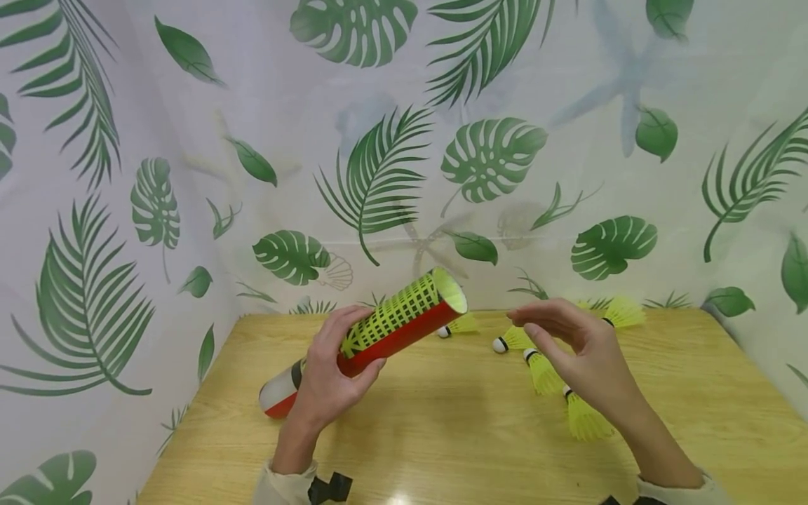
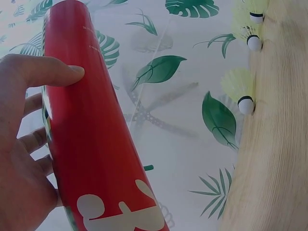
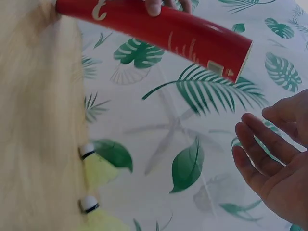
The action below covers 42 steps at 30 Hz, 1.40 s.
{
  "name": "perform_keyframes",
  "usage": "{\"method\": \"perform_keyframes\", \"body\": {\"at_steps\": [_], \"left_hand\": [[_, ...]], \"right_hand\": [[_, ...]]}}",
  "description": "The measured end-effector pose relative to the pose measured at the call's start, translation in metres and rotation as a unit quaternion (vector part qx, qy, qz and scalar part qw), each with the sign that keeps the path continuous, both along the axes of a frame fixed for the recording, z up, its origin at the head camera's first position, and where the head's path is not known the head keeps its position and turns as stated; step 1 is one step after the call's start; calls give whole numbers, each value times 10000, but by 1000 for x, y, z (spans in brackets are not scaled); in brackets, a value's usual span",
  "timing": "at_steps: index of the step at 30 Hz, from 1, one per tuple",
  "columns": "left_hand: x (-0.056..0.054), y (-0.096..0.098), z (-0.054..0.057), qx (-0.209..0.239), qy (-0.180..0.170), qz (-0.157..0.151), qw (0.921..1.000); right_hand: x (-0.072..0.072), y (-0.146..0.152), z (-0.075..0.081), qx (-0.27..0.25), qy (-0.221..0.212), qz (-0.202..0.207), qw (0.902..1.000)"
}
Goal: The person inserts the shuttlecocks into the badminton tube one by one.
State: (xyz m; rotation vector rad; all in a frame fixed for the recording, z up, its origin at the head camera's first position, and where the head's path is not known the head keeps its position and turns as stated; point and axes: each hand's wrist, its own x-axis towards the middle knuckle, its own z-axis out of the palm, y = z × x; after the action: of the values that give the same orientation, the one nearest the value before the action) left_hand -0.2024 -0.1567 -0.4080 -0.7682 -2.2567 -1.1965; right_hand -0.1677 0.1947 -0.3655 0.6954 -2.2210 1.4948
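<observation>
My left hand (image 1: 328,375) grips a red, yellow-green and black shuttlecock tube (image 1: 404,335) around its middle. The tube is tilted above the table, its open mouth up and to the right, its pale end low at left. In the left wrist view the thumb lies across the tube's red side (image 2: 91,125). My right hand (image 1: 577,351) hovers to the right of the mouth, apart from it, fingers loosely bent and holding nothing. Beneath and around it, several yellow shuttlecocks lie on the table, among them one nearest me (image 1: 587,419) and another (image 1: 544,373) just beyond.
A wooden table (image 1: 429,435) stands against a white cloth backdrop (image 1: 404,91) printed with green leaves. Toward the back edge lie a shuttlecock (image 1: 466,323) behind the tube's mouth and another (image 1: 625,313) at right, partly behind the right hand.
</observation>
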Motion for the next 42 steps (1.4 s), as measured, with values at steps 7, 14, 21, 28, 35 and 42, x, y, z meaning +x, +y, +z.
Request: {"method": "perform_keyframes", "body": {"at_steps": [7,14,21,28,35,42], "left_hand": [[0,0,0,60,-12,-27,10000],[-2,-2,0,67,75,-92,9999],[-1,-1,-2,28,48,-109,9999],[-1,1,-1,80,48,-82,9999],[0,2,-2,82,-24,-87,9999],[0,3,-1,56,19,-98,9999]], "right_hand": [[21,27,-25,611,-193,-713,9954],[43,48,-59,1025,-714,-1309,9835],[56,57,-85,1438,-1424,-1886,9610],[64,69,-102,1637,-2115,-1972,9432],[61,76,-113,1765,-2787,-2014,9223],[53,78,-116,1582,-2681,-2287,9224]]}}
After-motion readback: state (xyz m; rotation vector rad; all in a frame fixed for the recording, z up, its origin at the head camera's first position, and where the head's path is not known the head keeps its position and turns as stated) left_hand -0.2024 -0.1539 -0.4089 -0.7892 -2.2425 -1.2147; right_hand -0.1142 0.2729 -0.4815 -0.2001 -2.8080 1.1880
